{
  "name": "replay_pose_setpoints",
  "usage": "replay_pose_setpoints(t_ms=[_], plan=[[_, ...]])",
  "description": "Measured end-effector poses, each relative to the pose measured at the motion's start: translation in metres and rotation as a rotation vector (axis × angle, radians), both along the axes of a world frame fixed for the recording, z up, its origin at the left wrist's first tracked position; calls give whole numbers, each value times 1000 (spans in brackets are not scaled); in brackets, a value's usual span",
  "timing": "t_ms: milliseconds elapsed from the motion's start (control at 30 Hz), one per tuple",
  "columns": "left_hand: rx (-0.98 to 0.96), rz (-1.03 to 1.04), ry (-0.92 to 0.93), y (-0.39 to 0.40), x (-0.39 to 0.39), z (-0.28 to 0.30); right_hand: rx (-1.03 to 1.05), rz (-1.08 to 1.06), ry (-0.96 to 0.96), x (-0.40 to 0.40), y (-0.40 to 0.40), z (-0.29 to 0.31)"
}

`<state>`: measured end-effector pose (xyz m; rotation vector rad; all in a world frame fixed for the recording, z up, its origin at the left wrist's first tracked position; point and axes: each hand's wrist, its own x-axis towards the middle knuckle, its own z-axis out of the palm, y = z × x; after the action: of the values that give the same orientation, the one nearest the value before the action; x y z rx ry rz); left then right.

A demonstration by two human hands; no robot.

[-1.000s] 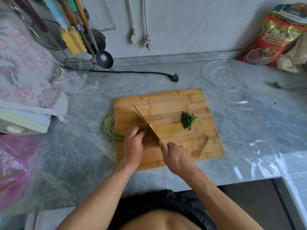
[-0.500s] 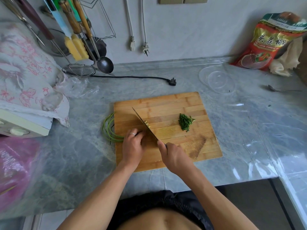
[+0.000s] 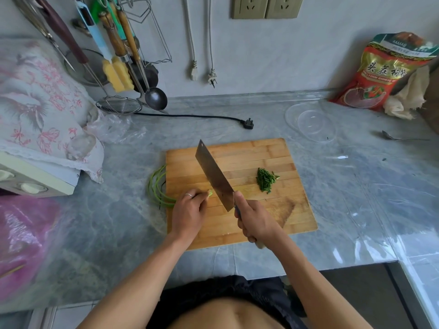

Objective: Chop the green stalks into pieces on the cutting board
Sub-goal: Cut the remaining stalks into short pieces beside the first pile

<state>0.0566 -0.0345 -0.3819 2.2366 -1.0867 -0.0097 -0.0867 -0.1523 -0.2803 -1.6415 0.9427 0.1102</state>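
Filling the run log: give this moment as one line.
left hand: pins green stalks | right hand: grips cleaver, tilted | chopped pile: on cutting board

home kitchen: hanging ladle [image 3: 155, 98], marble counter [image 3: 356, 176].

Pieces [image 3: 266, 180] right of cleaver [image 3: 215, 178] (on board [image 3: 249, 153]).

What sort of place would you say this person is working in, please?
Most likely a home kitchen. A wooden cutting board with chopped greens sits on a grey marble-look counter, and a ladle and strainer hang against the wall by the sockets.
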Motion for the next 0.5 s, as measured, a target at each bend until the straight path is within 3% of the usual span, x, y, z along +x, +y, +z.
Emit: replay_pose_setpoints(t_ms=[100, 167, 333, 500], plan=[[-8, 8, 18, 3, 1, 1, 75, -67, -33, -5, -2, 3], [-31, 44, 50, 4, 1, 3, 19, -56, -44, -8, -3, 2], [-40, 107, 78, 2, -3, 7, -416, 98, -35, -20, -2, -12], [27, 66, 52, -1, 3, 12, -667, 107, 148, -26, 8, -19]])
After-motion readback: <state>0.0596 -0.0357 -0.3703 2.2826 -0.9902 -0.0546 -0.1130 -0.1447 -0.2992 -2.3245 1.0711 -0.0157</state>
